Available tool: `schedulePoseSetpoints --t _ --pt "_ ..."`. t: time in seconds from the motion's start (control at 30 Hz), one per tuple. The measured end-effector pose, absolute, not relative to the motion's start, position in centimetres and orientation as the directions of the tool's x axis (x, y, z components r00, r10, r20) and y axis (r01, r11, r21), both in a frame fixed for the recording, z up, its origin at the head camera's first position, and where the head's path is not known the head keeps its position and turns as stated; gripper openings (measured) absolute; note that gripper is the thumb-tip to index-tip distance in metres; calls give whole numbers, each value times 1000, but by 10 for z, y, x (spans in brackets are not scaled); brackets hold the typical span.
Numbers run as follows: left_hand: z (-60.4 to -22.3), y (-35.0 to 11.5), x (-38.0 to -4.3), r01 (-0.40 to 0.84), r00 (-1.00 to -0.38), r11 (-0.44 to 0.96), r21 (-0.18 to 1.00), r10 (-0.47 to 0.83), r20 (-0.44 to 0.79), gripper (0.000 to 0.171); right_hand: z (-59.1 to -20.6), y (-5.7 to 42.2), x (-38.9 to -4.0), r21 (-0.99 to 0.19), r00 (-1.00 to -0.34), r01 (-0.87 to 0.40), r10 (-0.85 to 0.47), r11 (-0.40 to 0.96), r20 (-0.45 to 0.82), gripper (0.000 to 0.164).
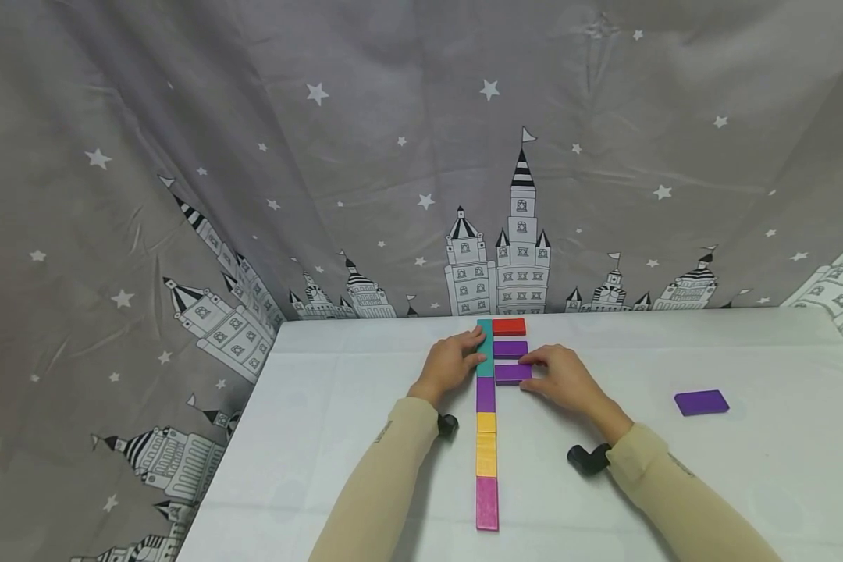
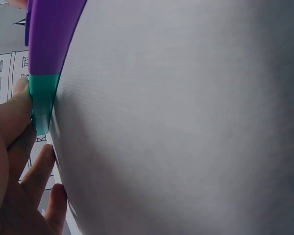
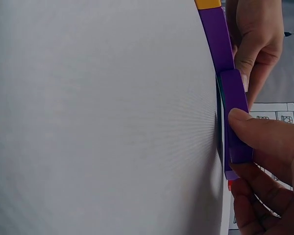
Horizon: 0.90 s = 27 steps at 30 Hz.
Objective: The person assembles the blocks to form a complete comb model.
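Note:
My right hand [image 1: 562, 378] pinches a purple block [image 1: 509, 375] between thumb and fingers. One end of this block is beside the column of blocks, just below another purple block [image 1: 510, 350]. At the column's far end, my left hand [image 1: 449, 363] touches a teal block [image 1: 485, 364] with its thumb and index fingertips. In the left wrist view, its other fingers stretch out beyond the teal block [image 2: 43, 100]. The right wrist view has the thumb [image 3: 240, 115] lying over the purple block [image 3: 235, 93], with fingers at its far end.
Below the teal block the column continues with a purple block [image 1: 485, 395], yellow blocks [image 1: 486, 455] and a pink block [image 1: 487, 503]. A red block [image 1: 509, 327] sits beside its top. A loose purple block [image 1: 702, 403] lies at the right on the white table [image 1: 766, 484]. Behind hangs a grey curtain [image 1: 365, 187].

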State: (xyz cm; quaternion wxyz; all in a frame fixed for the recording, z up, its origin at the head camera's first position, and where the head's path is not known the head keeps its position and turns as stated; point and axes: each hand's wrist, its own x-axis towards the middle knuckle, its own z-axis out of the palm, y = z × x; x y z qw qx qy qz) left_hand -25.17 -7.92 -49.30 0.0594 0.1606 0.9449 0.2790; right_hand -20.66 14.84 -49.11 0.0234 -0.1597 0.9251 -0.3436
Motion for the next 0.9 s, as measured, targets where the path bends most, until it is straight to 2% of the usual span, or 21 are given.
schedulePoseSetpoints --t 0.5,0.9 --pt "-492 -79 -251 272 -939 797 539 343 -33 52 -492 146 -210 -646 -954 -222 -300 730 -11 38" --pt "-492 -79 -251 285 -937 793 538 348 -18 51 -493 144 -211 -636 -951 -230 -309 737 -13 39"
